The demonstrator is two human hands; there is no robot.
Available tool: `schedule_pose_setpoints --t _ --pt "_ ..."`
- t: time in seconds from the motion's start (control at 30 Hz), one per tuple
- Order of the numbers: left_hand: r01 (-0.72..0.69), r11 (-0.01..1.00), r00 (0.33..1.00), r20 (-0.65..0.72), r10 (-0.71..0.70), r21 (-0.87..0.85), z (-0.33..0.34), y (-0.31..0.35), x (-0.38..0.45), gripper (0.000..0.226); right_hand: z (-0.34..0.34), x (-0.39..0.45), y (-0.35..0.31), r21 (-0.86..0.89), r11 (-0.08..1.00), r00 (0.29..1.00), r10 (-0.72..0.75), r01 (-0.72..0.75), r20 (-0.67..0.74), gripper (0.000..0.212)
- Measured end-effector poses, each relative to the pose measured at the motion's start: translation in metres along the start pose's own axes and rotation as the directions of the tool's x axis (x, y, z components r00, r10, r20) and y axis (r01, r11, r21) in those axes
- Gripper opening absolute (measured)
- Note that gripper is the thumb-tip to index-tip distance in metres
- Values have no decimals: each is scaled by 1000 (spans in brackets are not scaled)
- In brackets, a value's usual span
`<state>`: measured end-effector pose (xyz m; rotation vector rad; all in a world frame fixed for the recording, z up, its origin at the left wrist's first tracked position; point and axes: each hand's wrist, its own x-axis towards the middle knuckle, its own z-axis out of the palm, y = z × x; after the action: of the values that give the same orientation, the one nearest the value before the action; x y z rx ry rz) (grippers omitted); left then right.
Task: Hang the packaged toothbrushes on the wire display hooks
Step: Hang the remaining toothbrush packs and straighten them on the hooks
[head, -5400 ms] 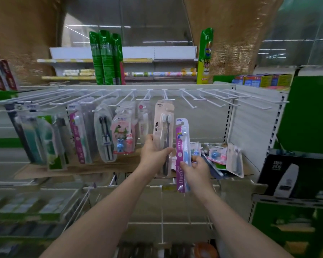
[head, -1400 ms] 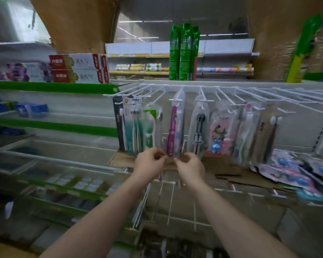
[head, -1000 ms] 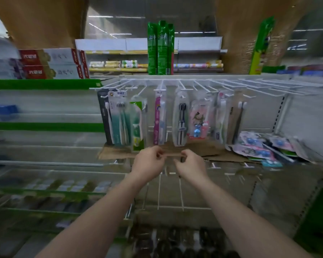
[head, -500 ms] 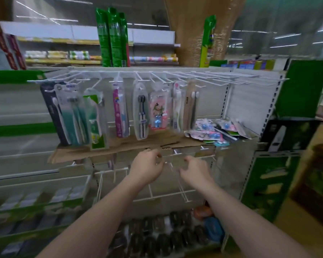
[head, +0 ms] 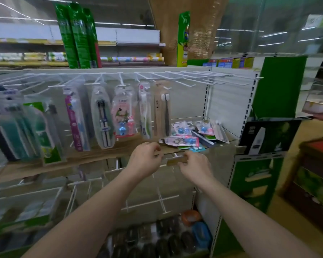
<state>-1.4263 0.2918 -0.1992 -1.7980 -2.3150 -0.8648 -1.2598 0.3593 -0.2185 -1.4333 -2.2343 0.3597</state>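
Observation:
Several packaged toothbrushes hang from the white wire hooks (head: 119,79): a pink pack (head: 75,118), a black twin pack (head: 103,118), a cartoon pack (head: 122,116) and a beige pack (head: 161,110). The hooks on the right (head: 203,79) are bare. A loose pile of packs (head: 190,135) lies on the cardboard sheet (head: 101,153) below. My left hand (head: 145,160) has its fingers curled at the cardboard's front edge; the blur hides whether it grips anything. My right hand (head: 194,165) pinches a small brown strip (head: 176,160) just below the pile.
Tall green cartons (head: 76,34) stand on top of the rack. A green side panel (head: 280,86) and a black box (head: 265,136) close off the right. A lower wire rack (head: 157,200) and dark packets (head: 157,243) sit beneath my arms.
The pink pack and the beige pack I was holding now hang on hooks. Both hands have dropped to the cardboard edge and shifted right toward the loose pile.

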Motion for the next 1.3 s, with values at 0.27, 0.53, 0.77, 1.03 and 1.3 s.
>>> schedule_pose_setpoints --t 0.27,0.53,0.77,1.03,1.3 --pt "18 1000 1000 2 -18 22 47 48 57 27 -13 65 58 29 999 999 -36 37 -23 44" --pt "46 997 997 55 -49 66 92 82 103 34 -27 122 108 150 988 994 -6 22 -109 32" --pt "123 970 983 107 -148 212 110 102 142 36 -34 162 141 107 994 989 44 -29 -140 38" --pt "284 877 920 147 -363 386 138 85 161 78 -32 195 156 16 980 974 201 -201 -100 52" --pt "298 880 881 248 -402 369 144 93 160 92 -27 204 160 -23 970 969 240 -242 -63 48"
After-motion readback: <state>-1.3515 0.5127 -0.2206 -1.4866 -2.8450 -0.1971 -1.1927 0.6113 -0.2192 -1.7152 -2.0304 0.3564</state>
